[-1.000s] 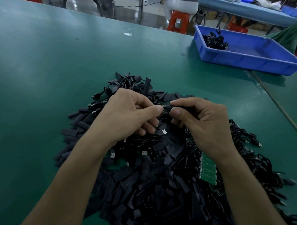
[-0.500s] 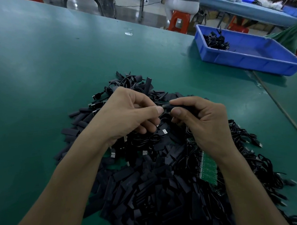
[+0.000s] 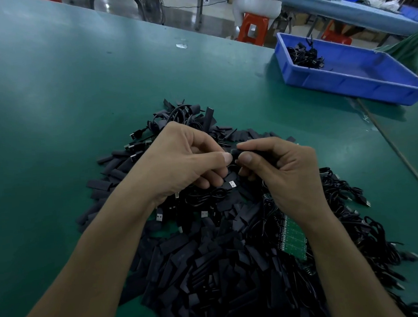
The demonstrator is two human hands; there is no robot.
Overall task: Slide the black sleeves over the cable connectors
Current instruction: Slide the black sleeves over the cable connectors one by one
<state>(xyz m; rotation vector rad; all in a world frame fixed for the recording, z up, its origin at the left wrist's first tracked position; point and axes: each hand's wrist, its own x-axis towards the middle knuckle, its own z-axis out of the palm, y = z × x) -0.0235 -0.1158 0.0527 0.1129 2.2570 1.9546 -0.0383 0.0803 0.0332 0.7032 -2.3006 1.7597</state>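
Note:
A big heap of flat black sleeves [image 3: 202, 259] and black cables with metal connectors [image 3: 364, 223] lies on the green table [image 3: 57, 105]. Above the heap my left hand [image 3: 179, 159] and my right hand [image 3: 283, 174] meet fingertip to fingertip. My right hand pinches a black sleeve [image 3: 245, 152] between thumb and forefinger. My left hand pinches the piece that meets the sleeve's end; its fingers hide it, likely a cable connector.
A blue bin [image 3: 358, 80] holding several black cables stands at the back right. A small green circuit board [image 3: 293, 238] lies in the heap under my right wrist. Orange stools [image 3: 252, 29] and another workbench stand beyond the table's far edge.
Both hands stay pinched together at the same spot over the heap; no clear movement of sleeve or cable shows.

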